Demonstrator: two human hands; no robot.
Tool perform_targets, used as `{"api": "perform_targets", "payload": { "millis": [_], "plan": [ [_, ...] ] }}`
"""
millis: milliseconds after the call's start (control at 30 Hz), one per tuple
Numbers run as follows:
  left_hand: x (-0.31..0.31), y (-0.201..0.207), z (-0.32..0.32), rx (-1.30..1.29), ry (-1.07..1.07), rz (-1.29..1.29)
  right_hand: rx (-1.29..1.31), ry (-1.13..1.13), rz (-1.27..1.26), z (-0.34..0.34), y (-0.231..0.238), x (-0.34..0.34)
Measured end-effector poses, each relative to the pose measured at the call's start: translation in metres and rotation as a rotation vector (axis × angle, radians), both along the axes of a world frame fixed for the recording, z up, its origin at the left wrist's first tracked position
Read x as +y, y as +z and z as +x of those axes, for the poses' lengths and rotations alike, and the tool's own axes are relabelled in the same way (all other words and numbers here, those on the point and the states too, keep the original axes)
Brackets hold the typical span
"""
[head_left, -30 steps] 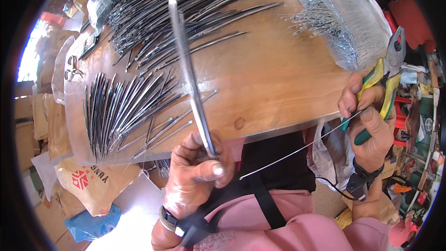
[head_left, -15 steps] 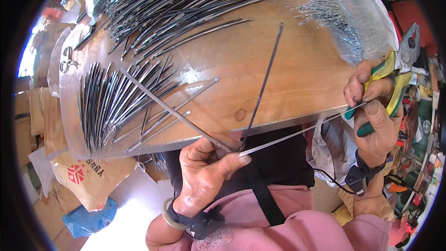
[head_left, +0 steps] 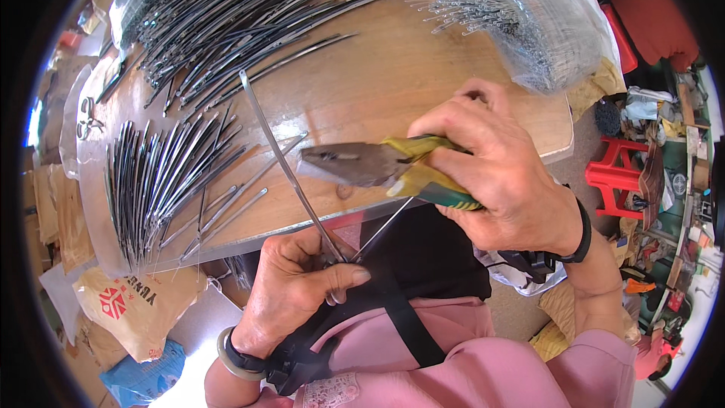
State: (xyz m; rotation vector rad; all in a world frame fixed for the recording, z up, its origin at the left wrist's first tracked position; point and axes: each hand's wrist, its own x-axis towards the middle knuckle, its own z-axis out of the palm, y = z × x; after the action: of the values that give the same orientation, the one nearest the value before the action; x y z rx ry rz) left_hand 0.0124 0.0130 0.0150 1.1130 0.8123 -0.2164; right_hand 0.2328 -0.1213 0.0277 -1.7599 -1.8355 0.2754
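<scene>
My left hand (head_left: 283, 287) is closed just off the table's front edge, pinching thin metal strips between thumb and fingers. One long grey strip (head_left: 279, 151) rises from the pinch over the tabletop. A second, shorter-looking strip (head_left: 387, 225) slants up to the right, and its upper end is hidden behind the pliers. Gripped in my right hand (head_left: 513, 174) are pliers (head_left: 347, 162) with yellow and green handles. Their jaws point left, close to the long strip; I cannot tell whether they touch it.
On the wooden table (head_left: 393, 83) lie a large pile of dark strips (head_left: 226, 15) and a smaller fan of strips (head_left: 151, 181). A plastic-wrapped wire bundle (head_left: 521, 23) lies far right. Small scissors (head_left: 89, 119) rest at left. A red stool (head_left: 615, 174) stands on the right.
My right hand has brought the pliers from the far right to the middle, near my left hand. The strip that stretched between both hands is no longer at the right hand's fingers.
</scene>
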Motion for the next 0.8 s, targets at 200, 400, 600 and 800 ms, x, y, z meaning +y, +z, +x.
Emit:
{"api": "perform_targets", "payload": {
  "millis": [200, 400, 600, 800],
  "plan": [
    [-0.003, -0.003, -0.001, 0.013, -0.057, 0.068, -0.022, 0.040, -0.017, -0.007, -0.009, -0.003],
    [0.032, 0.006, 0.001, -0.255, -0.201, 0.225, -0.019, 0.045, 0.027, -0.012, -0.005, -0.003],
    [0.026, 0.019, 0.024, -0.073, -0.246, 0.062, 0.006, 0.083, 0.056, -0.028, 0.001, 0.003],
    [-0.002, -0.026, -0.006, -0.163, 0.062, -0.299, 0.014, 0.118, 0.033, -0.039, -0.016, 0.009]
  ]
}}
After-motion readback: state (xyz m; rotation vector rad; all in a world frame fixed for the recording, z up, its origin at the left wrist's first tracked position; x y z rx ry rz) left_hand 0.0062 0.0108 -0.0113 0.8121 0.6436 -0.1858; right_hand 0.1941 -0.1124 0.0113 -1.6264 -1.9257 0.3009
